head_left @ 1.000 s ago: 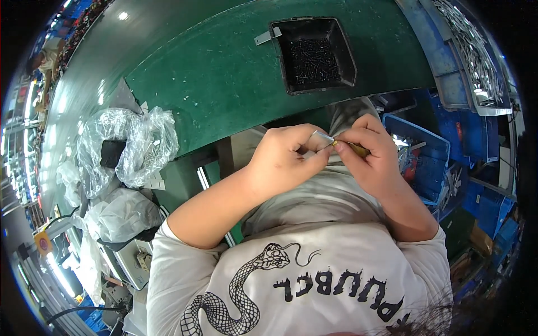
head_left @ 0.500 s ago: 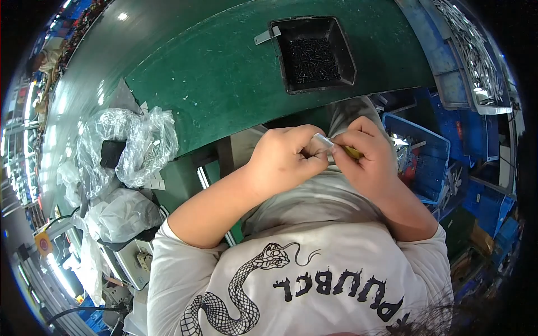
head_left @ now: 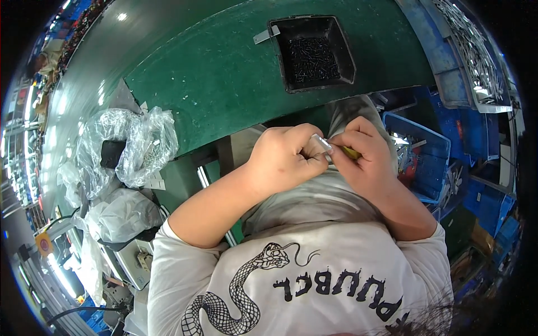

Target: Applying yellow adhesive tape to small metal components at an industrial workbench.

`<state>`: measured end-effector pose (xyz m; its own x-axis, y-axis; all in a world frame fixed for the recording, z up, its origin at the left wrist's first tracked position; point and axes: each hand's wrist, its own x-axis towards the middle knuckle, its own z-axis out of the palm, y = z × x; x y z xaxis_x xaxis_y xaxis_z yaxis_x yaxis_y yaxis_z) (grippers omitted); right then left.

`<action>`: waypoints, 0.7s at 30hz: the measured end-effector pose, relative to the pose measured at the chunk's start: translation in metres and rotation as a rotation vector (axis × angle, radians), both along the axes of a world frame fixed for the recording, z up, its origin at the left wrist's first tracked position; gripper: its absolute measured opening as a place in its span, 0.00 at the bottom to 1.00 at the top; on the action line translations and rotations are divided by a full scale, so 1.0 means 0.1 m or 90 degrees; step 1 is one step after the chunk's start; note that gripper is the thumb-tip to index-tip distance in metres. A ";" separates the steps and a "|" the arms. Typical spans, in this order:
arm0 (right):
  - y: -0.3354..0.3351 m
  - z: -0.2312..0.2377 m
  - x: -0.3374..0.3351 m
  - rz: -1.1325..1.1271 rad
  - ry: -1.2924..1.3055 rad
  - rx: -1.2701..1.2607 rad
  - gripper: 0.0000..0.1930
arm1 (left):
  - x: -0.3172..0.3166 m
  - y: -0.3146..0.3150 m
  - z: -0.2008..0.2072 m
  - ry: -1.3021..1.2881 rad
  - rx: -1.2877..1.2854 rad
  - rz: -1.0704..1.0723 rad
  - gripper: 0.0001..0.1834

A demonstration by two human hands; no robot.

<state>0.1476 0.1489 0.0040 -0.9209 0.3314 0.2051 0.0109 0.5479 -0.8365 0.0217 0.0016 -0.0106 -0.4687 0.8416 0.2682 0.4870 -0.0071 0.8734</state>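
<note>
Over my lap, my left hand (head_left: 286, 155) is closed on a small silver metal piece (head_left: 321, 143), pinched between thumb and bent forefinger. Beside it, almost touching, my right hand (head_left: 367, 155) is closed round a yellow thing (head_left: 352, 152). Only a bit of this yellow thing shows between the fingers, so its kind is hidden. The fingertips of my right hand meet the end of the metal piece. Past my hands, a black plastic bin (head_left: 348, 61) stands on the green table, holding many small dark screws (head_left: 311, 60).
A flat metal strip (head_left: 262, 37) rests against the bin's left rim on the green table (head_left: 224, 73). Clear plastic bags (head_left: 120, 145) lie at the left. To my right stand a blue crate (head_left: 434, 147) with metal parts and another bin of long metal pieces (head_left: 473, 61).
The silver metal piece has tilted slightly in my left fingers and shows more of its bright face. Both hands stay in nearly the same place.
</note>
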 end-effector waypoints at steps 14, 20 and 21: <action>0.12 -0.12 -0.02 -0.055 0.094 0.054 0.04 | 0.03 -0.02 0.08 -0.075 -0.051 0.061 0.10; 0.19 -0.11 0.04 -0.093 0.072 -0.052 0.02 | 0.03 0.01 0.06 -0.192 -0.032 0.106 0.06; 0.16 -0.10 0.04 -0.062 0.079 -0.056 0.02 | 0.03 0.02 0.07 -0.192 -0.032 0.105 0.06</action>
<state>0.1518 0.1651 -0.0064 -0.8529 0.4393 0.2819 -0.0466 0.4739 -0.8794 0.0251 0.0032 -0.0038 -0.6509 0.7570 0.0563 0.1974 0.0972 0.9755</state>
